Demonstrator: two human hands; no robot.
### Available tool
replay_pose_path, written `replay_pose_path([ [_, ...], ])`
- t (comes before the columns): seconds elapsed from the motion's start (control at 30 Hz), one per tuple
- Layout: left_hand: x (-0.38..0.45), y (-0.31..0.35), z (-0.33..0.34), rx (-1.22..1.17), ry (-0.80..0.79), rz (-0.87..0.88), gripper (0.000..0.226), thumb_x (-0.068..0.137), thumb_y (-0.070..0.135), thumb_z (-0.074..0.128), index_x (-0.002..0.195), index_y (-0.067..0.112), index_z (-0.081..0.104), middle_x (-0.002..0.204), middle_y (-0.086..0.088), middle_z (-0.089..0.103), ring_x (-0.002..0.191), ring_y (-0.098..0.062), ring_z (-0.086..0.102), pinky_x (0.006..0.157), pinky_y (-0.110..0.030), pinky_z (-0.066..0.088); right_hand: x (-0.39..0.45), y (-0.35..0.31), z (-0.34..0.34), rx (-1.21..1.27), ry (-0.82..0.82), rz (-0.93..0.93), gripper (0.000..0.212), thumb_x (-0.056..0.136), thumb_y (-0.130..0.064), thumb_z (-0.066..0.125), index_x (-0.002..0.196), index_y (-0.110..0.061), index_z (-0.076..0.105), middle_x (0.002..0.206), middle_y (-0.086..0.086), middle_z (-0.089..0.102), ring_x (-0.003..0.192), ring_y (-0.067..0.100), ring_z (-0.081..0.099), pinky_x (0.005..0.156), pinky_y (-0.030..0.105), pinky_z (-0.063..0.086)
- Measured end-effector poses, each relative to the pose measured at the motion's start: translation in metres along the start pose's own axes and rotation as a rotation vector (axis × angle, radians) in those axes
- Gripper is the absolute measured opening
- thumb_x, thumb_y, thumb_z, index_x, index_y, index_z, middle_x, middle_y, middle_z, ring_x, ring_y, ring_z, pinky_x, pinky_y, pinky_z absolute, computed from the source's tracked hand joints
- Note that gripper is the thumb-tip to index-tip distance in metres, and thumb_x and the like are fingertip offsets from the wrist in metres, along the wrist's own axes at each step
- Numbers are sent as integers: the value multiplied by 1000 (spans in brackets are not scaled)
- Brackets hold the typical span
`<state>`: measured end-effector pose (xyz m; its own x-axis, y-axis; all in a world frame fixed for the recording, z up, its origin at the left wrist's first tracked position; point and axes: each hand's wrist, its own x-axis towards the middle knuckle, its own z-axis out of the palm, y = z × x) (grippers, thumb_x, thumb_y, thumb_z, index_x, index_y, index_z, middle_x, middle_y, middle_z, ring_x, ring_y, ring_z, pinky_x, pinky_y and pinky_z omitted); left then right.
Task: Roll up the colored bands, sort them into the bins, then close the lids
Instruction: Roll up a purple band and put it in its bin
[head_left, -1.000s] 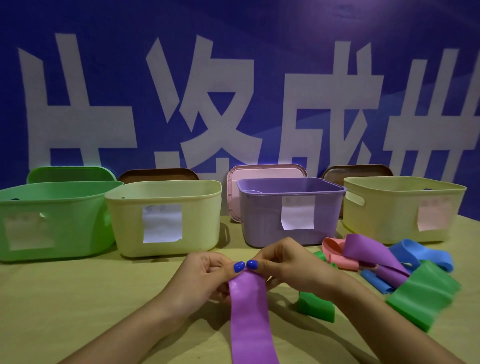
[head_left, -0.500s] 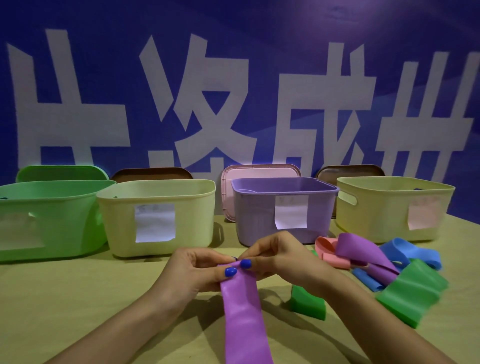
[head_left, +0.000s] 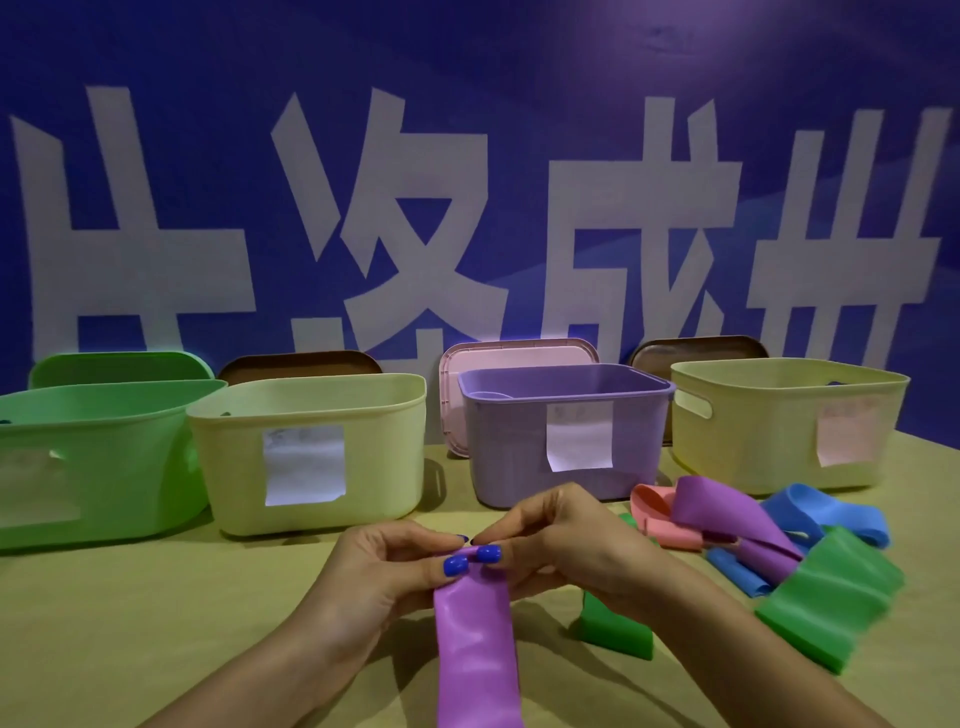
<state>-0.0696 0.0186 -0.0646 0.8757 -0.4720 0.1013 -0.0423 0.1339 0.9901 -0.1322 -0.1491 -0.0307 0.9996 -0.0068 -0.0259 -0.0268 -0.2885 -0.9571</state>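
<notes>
A purple band (head_left: 475, 649) hangs down from both my hands to the bottom edge of the view. My left hand (head_left: 384, 571) and my right hand (head_left: 561, 540) pinch its top end together, thumbs on the near face, where the band is curled over. At the right lies a heap of loose bands: a pink band (head_left: 657, 514), a second purple band (head_left: 727, 514), a blue band (head_left: 810, 514) and a green band (head_left: 831, 597). Four open bins stand in a row: a green bin (head_left: 93, 457), a yellow bin (head_left: 311, 410), a purple bin (head_left: 519, 441) and another yellow bin (head_left: 769, 415).
Lids lean upright behind the bins: a green lid (head_left: 119, 366), a brown lid (head_left: 298, 361), a pink lid (head_left: 519, 353) and a second brown lid (head_left: 696, 351). A blue wall with large white characters closes off the back. The tan table (head_left: 130, 623) runs left of my hands.
My hands have kept pinching the top of the purple band and have turned its end over slightly. The view has shifted a little; the bins and loose bands have not moved.
</notes>
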Motion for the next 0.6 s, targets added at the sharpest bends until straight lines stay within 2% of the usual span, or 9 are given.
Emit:
replay_pose_path([
  [0.17,0,-6,1,71,7,35,14,49,3,75,62,6,76,73,-15,73,65,-18,69,56,-25,54,1,0,9,-222,66,-7,12,82,-2,66,78,-12,67,81,4,69,70,10,67,62,18,56],
  [0.33,5,-9,4,-282,-46,-131,16,54,-8,64,65,-1,74,73,-22,70,56,-22,68,52,-28,58,-3,-3,2,-93,64,-57,15,82,1,65,76,-11,71,82,9,71,70,14,67,63,20,56],
  [0.4,5,-9,6,-338,-62,-140,17,57,-10,60,64,-3,74,74,-24,69,56,-24,68,53,-30,57,-2,-2,0,-78,70,-74,14,81,1,66,76,-11,72,82,9,72,72,15,69,64,21,57],
  [0.53,7,-10,6,-313,-48,-104,21,56,-13,58,64,-2,74,73,-23,69,58,-24,68,54,-28,58,1,1,2,-80,104,-86,13,82,-2,67,76,-12,71,85,12,72,76,18,71,66,24,58],
  [0.6,6,-11,5,-257,-54,-101,28,57,-14,60,77,-1,75,80,-25,70,63,-24,70,57,-27,58,1,3,6,-210,125,-107,13,82,-4,68,75,-15,69,83,8,72,77,17,70,69,27,59],
])
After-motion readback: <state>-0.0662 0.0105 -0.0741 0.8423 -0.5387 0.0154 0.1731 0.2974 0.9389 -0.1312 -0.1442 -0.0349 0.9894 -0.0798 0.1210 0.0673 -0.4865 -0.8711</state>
